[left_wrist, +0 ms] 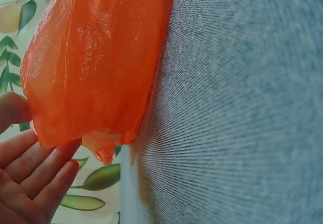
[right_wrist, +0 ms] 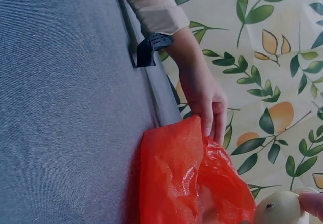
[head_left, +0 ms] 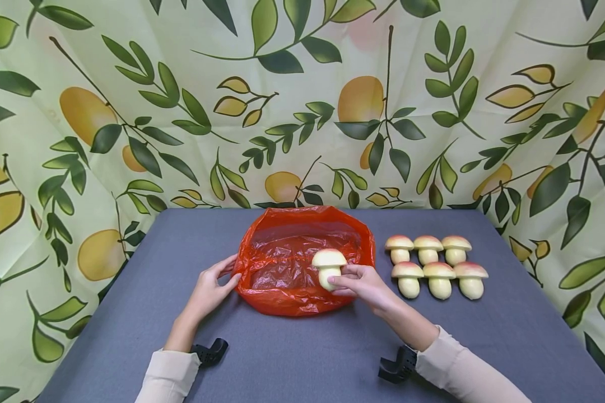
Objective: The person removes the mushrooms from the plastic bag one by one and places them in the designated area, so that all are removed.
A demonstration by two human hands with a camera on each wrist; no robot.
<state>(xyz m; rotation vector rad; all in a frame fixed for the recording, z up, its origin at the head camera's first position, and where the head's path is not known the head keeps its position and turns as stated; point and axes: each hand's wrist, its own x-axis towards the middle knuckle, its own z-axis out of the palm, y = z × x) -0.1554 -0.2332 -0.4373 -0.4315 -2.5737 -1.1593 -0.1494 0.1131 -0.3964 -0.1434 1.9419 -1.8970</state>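
Note:
A red plastic bag (head_left: 302, 302) lies on the table with its mouth spread wide. At its left rim my left hand (head_left: 212, 288) pinches the bag's edge between thumb and fingers; the left wrist view shows those fingers (left_wrist: 43, 171) against the red film. My right hand (head_left: 360, 284) holds a toy mushroom (head_left: 329, 258) by its pale stem, cap up, over the right part of the bag's opening. In the right wrist view the mushroom's rounded stem end (right_wrist: 282, 209) shows at the lower right corner, beside the bag.
Several more mushrooms (head_left: 440, 271) lie in two rows right of the bag, caps away from me. The blue-grey table (head_left: 292, 358) meets a leaf-and-fruit patterned cloth (head_left: 302, 112) at its back edge. Black wrist mounts (head_left: 399, 364) sit on both wrists.

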